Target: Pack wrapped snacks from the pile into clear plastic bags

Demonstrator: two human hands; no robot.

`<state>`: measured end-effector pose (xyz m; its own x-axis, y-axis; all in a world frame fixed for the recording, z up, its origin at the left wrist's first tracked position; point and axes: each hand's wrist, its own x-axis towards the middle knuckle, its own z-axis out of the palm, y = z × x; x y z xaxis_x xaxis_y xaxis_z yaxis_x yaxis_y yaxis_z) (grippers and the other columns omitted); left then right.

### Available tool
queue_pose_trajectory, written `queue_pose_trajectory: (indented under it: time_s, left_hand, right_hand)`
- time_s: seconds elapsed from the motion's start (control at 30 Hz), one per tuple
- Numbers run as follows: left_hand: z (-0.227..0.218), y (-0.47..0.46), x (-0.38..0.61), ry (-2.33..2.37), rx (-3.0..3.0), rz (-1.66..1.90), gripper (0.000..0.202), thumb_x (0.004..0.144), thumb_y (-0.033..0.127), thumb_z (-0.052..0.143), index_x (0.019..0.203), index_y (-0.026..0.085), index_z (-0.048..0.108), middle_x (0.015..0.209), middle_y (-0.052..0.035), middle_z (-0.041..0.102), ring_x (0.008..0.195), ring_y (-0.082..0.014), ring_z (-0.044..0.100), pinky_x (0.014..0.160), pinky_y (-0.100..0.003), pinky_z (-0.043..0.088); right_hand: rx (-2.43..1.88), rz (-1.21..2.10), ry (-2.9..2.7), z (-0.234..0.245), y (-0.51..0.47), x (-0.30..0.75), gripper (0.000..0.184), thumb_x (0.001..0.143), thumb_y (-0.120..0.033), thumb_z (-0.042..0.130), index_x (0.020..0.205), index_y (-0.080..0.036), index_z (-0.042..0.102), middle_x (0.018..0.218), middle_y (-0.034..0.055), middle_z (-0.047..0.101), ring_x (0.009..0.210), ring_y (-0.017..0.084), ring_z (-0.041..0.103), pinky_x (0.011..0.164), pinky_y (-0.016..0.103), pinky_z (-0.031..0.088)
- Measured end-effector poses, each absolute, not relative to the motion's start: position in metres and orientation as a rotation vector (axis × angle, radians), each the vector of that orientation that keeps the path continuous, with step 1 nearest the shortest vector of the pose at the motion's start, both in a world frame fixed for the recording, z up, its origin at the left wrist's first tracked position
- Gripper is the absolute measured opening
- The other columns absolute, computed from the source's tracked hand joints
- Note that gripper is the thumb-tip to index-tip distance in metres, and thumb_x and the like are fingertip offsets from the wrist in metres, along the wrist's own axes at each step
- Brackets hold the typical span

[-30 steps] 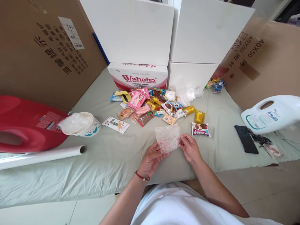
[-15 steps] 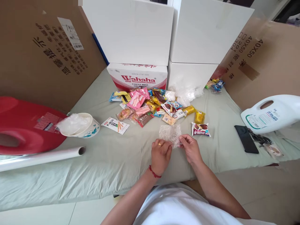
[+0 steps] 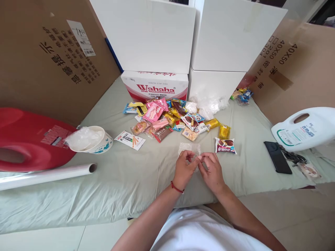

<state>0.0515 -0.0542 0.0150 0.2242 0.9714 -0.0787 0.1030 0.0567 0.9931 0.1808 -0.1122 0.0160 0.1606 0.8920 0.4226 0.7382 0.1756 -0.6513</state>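
A small clear plastic bag (image 3: pixel 188 147) lies crinkled on the pale green cloth, its near edge running under my fingers. My left hand (image 3: pixel 185 169), with a red string bracelet at the wrist, pinches that edge. Close against it, my right hand (image 3: pixel 211 171) pinches the bag's near right corner, the fingertips of both hands almost meeting. Just beyond the bag is a heap of wrapped snacks, with a pink packet (image 3: pixel 155 111) on top and a clear-wrapped biscuit (image 3: pixel 190 134) nearest. Right of my hands lies a chocolate pie packet (image 3: pixel 225 145).
On the left stand a paper cup (image 3: pixel 104 141) stuffed with clear plastic, a red jug (image 3: pixel 34 139) and a white roll (image 3: pixel 52 175). A phone (image 3: pixel 277 157) and a white detergent bottle (image 3: pixel 300 130) lie right. Behind the heap are a Wahaha box (image 3: pixel 157 87) and more clear bags (image 3: pixel 211 104).
My hands have come together at the bag's near edge. The left hand has shifted slightly right, its fingers now curled into a pinch, and the bag looks less spread out.
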Motion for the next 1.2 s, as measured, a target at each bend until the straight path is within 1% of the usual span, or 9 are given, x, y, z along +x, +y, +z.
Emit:
queue_pose_trajectory:
  time_s: [0.1,0.2,0.3,0.4,0.63,0.83,1.0,1.1,1.2]
  left_hand:
    - [0.012,-0.049,0.055,1.108,1.216,0.947,0.019,0.078,0.038,0.07,0.079,0.019,0.068,0.08,-0.0023,0.067,0.076,-0.0167,0.059,0.077,-0.03,0.046]
    - [0.008,-0.049,0.053,1.079,1.121,0.954,0.019,0.08,0.037,0.067,0.075,0.019,0.067,0.073,-0.0002,0.066,0.072,-0.0155,0.057,0.073,-0.028,0.045]
    - [0.008,-0.052,0.049,1.077,1.092,0.965,0.023,0.082,0.041,0.066,0.077,0.019,0.066,0.071,0.0014,0.063,0.067,-0.014,0.053,0.068,-0.027,0.042]
    - [0.01,-0.057,0.047,1.055,1.1,0.954,0.025,0.083,0.043,0.067,0.08,0.018,0.066,0.073,0.0012,0.062,0.067,-0.0135,0.051,0.065,-0.026,0.04]
    - [0.012,-0.06,0.032,0.983,0.916,1.037,0.031,0.08,0.049,0.073,0.08,0.019,0.063,0.073,0.0026,0.056,0.068,-0.0119,0.048,0.067,-0.025,0.04]
    - [0.02,-0.055,-0.004,0.975,0.659,1.01,0.042,0.067,0.051,0.085,0.081,0.019,0.061,0.082,0.0017,0.059,0.074,-0.0108,0.051,0.068,-0.022,0.045]
    - [0.025,-0.053,-0.021,0.981,0.613,1.042,0.042,0.071,0.049,0.083,0.084,0.021,0.054,0.088,0.0007,0.062,0.084,-0.0134,0.059,0.071,-0.025,0.051]
    - [0.021,-0.049,-0.024,1.054,0.683,1.107,0.038,0.079,0.05,0.074,0.086,0.022,0.049,0.081,0.0026,0.061,0.071,-0.0115,0.06,0.061,-0.022,0.048]
    - [0.012,-0.041,-0.032,1.206,0.87,1.211,0.03,0.088,0.049,0.062,0.087,0.024,0.045,0.065,0.0071,0.053,0.05,-0.0086,0.048,0.046,-0.02,0.038]
  right_hand:
    - [-1.531,0.269,-1.676,0.019,-0.114,0.178,0.013,0.097,-0.022,0.057,0.089,-0.023,0.067,0.101,0.0083,0.067,0.095,0.024,0.057,0.084,0.039,0.05]
    - [-1.446,0.535,-1.547,0.018,-0.115,0.18,0.014,0.097,-0.032,0.06,0.091,-0.024,0.069,0.101,0.0068,0.068,0.097,0.023,0.06,0.088,0.039,0.051]
    - [-1.44,0.81,-1.052,0.014,-0.109,0.183,0.03,0.097,-0.049,0.057,0.087,-0.023,0.067,0.093,0.0047,0.067,0.085,0.02,0.061,0.078,0.034,0.052]
    - [-1.441,1.01,-0.721,0.01,-0.099,0.18,0.039,0.087,-0.061,0.066,0.088,-0.023,0.067,0.089,0.003,0.066,0.079,0.019,0.059,0.068,0.03,0.051]
    - [-1.37,1.077,-0.78,0.012,-0.086,0.171,0.034,0.079,-0.054,0.077,0.078,-0.021,0.069,0.071,-0.0019,0.058,0.069,0.014,0.05,0.069,0.028,0.042]
    - [-1.297,1.184,-0.634,0.011,-0.09,0.189,0.039,0.071,-0.055,0.085,0.074,-0.021,0.067,0.073,-0.0013,0.056,0.068,0.013,0.049,0.064,0.026,0.045]
    - [-1.303,1.199,-0.573,0.014,-0.097,0.203,0.04,0.068,-0.055,0.086,0.078,-0.021,0.066,0.084,0.0012,0.061,0.078,0.015,0.055,0.065,0.025,0.053]
    - [-1.322,1.177,-0.607,0.017,-0.099,0.209,0.041,0.071,-0.056,0.084,0.08,-0.021,0.064,0.083,0.001,0.063,0.072,0.014,0.054,0.056,0.023,0.049]
    - [-1.372,1.115,-0.654,0.017,-0.098,0.216,0.042,0.072,-0.057,0.082,0.078,-0.02,0.062,0.075,-0.0007,0.061,0.063,0.012,0.05,0.05,0.021,0.044]
